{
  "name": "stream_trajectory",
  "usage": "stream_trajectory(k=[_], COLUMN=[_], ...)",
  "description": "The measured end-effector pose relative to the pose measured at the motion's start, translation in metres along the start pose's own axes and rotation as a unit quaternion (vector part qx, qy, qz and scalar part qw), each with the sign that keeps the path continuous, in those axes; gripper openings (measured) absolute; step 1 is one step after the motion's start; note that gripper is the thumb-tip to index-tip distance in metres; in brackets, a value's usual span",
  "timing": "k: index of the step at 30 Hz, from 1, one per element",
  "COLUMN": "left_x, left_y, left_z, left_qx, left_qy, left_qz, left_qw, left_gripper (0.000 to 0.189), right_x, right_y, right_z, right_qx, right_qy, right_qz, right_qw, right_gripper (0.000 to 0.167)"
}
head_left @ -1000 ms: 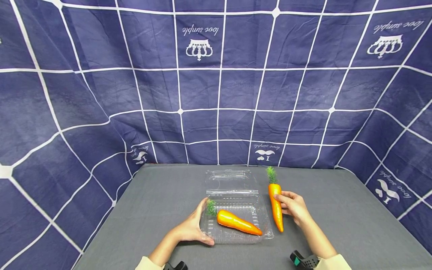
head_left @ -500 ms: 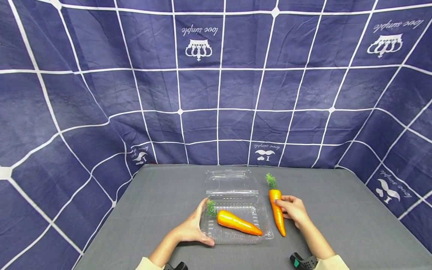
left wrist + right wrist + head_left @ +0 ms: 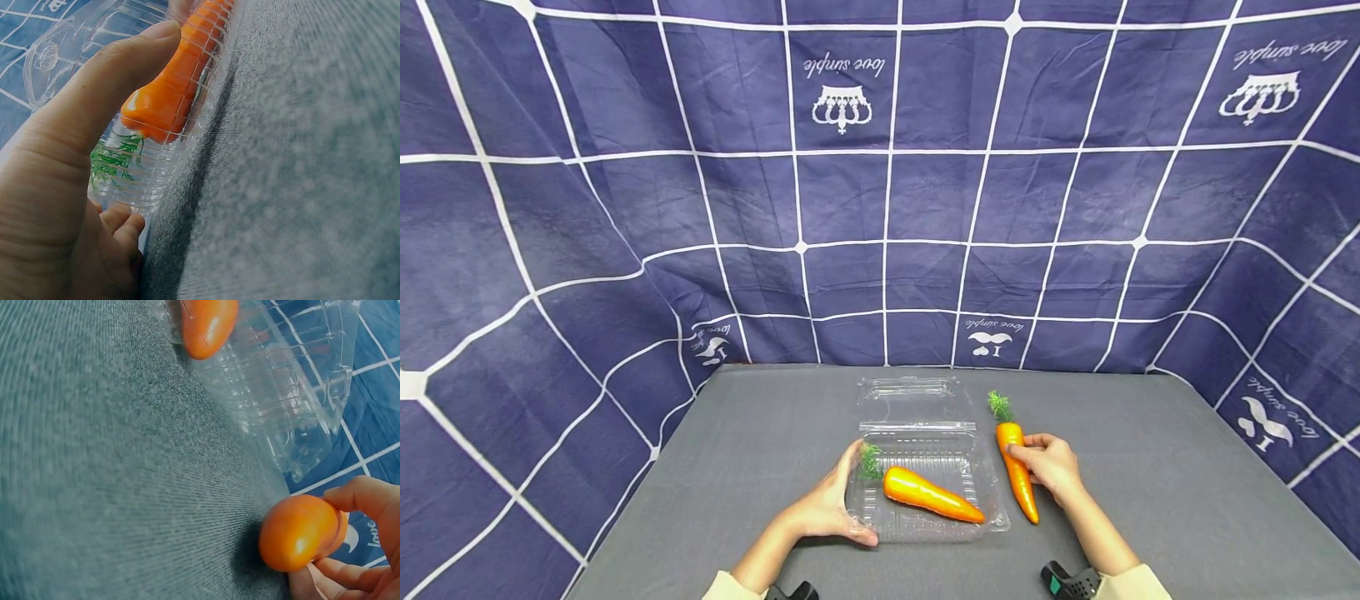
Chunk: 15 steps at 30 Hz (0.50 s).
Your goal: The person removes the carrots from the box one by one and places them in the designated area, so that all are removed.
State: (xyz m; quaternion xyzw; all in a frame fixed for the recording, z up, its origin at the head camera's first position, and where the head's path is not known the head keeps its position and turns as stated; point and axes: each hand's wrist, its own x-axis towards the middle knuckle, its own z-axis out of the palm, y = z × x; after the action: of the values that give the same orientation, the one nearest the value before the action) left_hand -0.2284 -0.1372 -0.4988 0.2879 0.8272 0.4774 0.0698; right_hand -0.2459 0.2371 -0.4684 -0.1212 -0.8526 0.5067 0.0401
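A clear plastic clamshell container (image 3: 917, 532) stands with its lid tipped back away from me. Inside lies an orange carrot (image 3: 931, 494) with a green leafy top toward the left. My left hand (image 3: 827, 504) grips the container's left end, thumb on the near side and fingers at the far corner; the left wrist view shows the thumb (image 3: 119, 75) across the ribbed wall. To the right of the container, my right hand (image 3: 1051, 467) pinches a second carrot (image 3: 1018, 475), its leafy top pointing away. The right wrist view shows this carrot (image 3: 297, 534) end-on, close to the table.
The grey cloth-covered table (image 3: 737, 442) reaches back to a blue curtain (image 3: 940, 200) with white grid lines, which also hangs along both sides. The open lid (image 3: 913, 402) lies behind the container. Dark bands (image 3: 1071, 581) circle both wrists.
My right hand has drawn the second carrot slightly toward me, and its tip has swung a little to the right. The left hand and container hold still.
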Motion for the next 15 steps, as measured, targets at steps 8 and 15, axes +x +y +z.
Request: stream_trajectory(k=[8, 15], left_x=[-0.001, -0.001], left_y=[0.001, 0.001], left_z=[0.000, 0.000], left_qx=[0.000, -0.002], left_qy=[-0.001, 0.000], left_qz=[-0.005, -0.001], left_qw=[1.0000, 1.0000], left_gripper=[0.138, 0.138], right_x=[-0.003, -0.009], right_y=[-0.002, -0.024], right_z=[-0.004, -0.006], right_qx=[-0.014, -0.003], right_qy=[0.023, 0.022], right_qz=[-0.019, -0.040], right_qw=[0.9994, 0.9990], right_gripper=[0.051, 0.049])
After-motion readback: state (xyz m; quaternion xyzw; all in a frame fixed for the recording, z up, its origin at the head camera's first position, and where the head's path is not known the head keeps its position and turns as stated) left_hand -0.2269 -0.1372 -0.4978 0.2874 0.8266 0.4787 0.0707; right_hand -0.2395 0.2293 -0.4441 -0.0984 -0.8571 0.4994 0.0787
